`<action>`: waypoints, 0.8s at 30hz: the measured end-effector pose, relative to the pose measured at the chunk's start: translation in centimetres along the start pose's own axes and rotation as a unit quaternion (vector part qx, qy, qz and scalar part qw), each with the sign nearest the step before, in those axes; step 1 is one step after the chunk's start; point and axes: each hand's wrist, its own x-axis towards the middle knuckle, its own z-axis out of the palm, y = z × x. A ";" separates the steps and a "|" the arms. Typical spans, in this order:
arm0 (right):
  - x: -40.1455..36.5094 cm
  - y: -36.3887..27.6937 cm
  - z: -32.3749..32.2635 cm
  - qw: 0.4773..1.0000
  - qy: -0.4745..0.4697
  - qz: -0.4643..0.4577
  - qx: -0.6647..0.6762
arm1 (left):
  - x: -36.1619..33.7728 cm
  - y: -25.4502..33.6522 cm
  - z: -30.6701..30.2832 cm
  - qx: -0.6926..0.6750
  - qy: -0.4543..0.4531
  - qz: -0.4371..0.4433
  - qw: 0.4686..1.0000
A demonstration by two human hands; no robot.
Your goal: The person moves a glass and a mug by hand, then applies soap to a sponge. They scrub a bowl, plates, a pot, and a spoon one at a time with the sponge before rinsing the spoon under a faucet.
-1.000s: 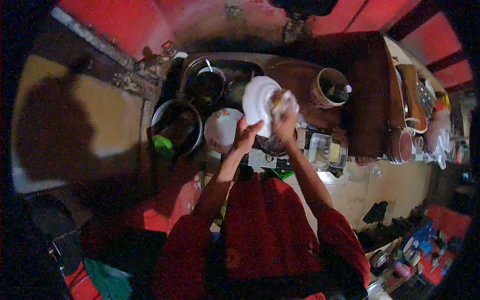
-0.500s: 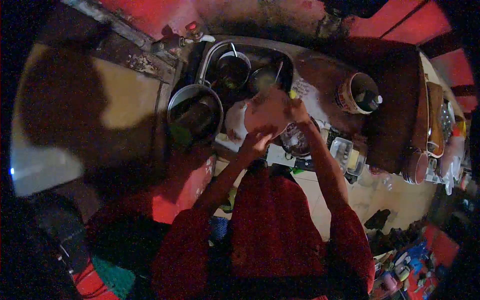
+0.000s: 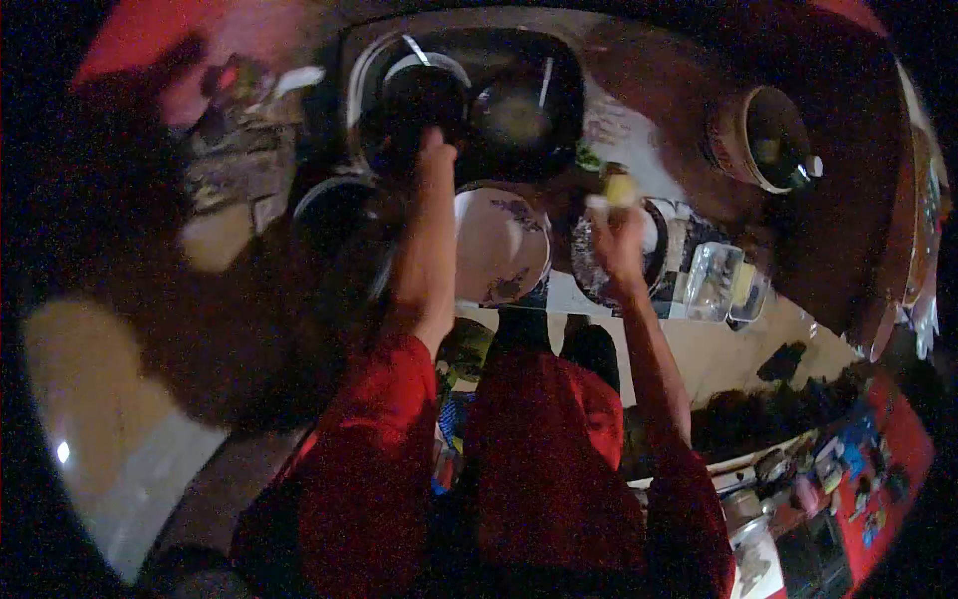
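Gripping a yellowish sponge (image 3: 621, 188) in closed fingers, the right hand (image 3: 619, 238) is raised over a shiny metal bowl (image 3: 599, 268) that sits at the front edge of the counter. Just to its left a white plate (image 3: 499, 245) with a dark floral pattern lies face up at the near rim of the sink (image 3: 351, 70), between the two forearms and touched by neither hand. The left hand (image 3: 436, 152) is stretched farther out, into the sink, with its fingers curled at the rim of a dark pot (image 3: 409, 100); the gloom hides whether they actually clasp it. A utensil handle sticks up from that pot, and a second dark pan (image 3: 519, 112) lies beside it in the basin. On the counter to the right stand a clear plastic container (image 3: 714, 282) near the metal bowl and, well apart, a large patterned mug (image 3: 743, 150). Red sleeves cover both upper arms.
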 end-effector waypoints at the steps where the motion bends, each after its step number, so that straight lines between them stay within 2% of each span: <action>1: -0.6 1.7 -2.9 0.992 0.040 0.098 0.063 | -1.2 0.3 1.7 -0.005 -0.013 -0.046 0.999; 3: -2.1 5.6 -9.4 0.975 0.102 0.197 0.020 | 0.2 0.2 1.4 -0.035 -0.019 -0.111 0.993; 4: -2.3 8.0 -12.0 0.965 0.161 0.105 -0.177 | 0.9 0.1 1.4 -0.048 -0.023 -0.140 0.989; 5: -2.8 10.4 -14.1 0.907 0.207 0.009 -0.365 | 0.5 0.1 1.9 -0.042 -0.002 -0.145 0.989; 7: -4.9 15.1 -17.0 0.942 0.167 -0.009 -0.289 | 0.1 -0.2 2.4 0.010 0.022 -0.104 0.994; 8: -6.2 19.7 -19.5 0.839 0.024 -0.066 -0.539 | -0.3 -0.3 2.6 0.033 0.031 -0.089 0.995; 9: -6.3 18.5 -19.1 0.840 0.022 -0.063 -0.539 | -0.6 0.0 2.6 0.059 0.039 -0.074 0.995; 11: -6.4 17.2 -18.5 0.902 0.008 0.074 -0.426 | -1.2 0.2 2.5 0.120 0.055 -0.042 0.990; 12: -6.5 17.4 -18.4 0.901 0.037 0.048 -0.429 | -1.4 0.6 2.5 0.157 0.063 -0.023 0.985; 15: -6.8 17.4 -17.8 0.903 0.092 0.048 -0.418 | -3.3 2.1 2.5 0.270 0.087 0.036 0.958; 16: -7.2 17.8 -17.6 0.857 0.084 0.135 -0.490 | -3.7 2.7 3.0 0.306 0.089 0.053 0.946; 17: -7.4 17.9 -17.6 0.857 0.088 0.131 -0.490 | -4.5 3.4 3.0 0.331 0.097 0.067 0.936; 19: -7.9 18.0 -17.5 0.851 0.073 0.215 -0.474 | -4.8 4.7 2.6 0.374 0.108 0.092 0.917; 20: -8.7 19.1 -17.7 0.869 0.126 0.016 -0.479 | -5.8 5.6 3.6 0.391 0.110 0.102 0.908; 21: -9.2 20.1 -18.3 0.869 0.129 0.008 -0.478 | -6.8 5.8 4.9 0.399 0.108 0.112 0.904; 23: -9.1 19.4 -18.8 0.925 0.079 0.031 -0.370 | -8.3 7.7 5.0 0.416 0.116 0.131 0.892; 24: -9.3 20.0 -19.0 0.902 0.095 0.038 -0.419 | -9.2 8.4 5.8 0.418 0.116 0.135 0.891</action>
